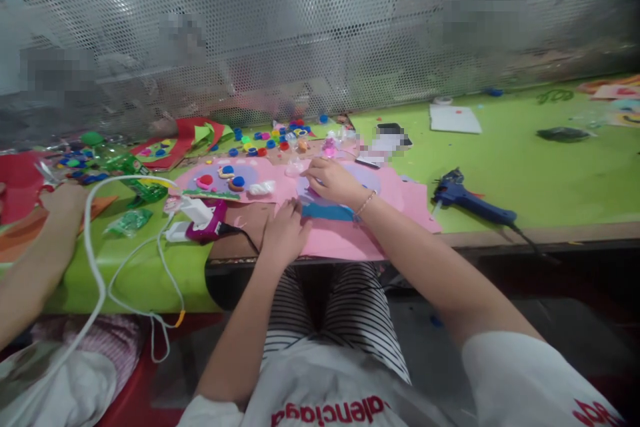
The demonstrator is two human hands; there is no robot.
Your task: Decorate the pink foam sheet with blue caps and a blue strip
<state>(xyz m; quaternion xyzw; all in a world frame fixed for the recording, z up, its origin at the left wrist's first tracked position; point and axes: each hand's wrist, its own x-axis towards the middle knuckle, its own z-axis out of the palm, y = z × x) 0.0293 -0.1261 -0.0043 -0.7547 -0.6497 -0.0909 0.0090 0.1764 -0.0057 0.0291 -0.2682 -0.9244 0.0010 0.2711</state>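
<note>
My right hand [333, 181] is over a lilac oval [371, 177] on the pink paper [350, 243], fingertips pinched together and pointing down. Whatever sits between them is hidden. A small clear plastic piece [294, 168] lies just left of those fingers. Below the oval runs a blue strip [327, 211]. My left hand [286, 232] rests flat at the left edge of this paper, fingers stretched out. Farther left, another pink sheet carries a second lilac oval with blue and red bottle caps [238, 183] edged in clay. A white twisted lump [262, 188] lies beside them.
A blue glue gun [475, 203] lies to the right. On the left are a purple power strip [209, 220] with white plugs and cables, a green bottle [137, 173] and another person's hand [65, 200]. Loose caps [270, 144] and a phone [367, 161] lie behind, before a perforated metal panel [300, 33].
</note>
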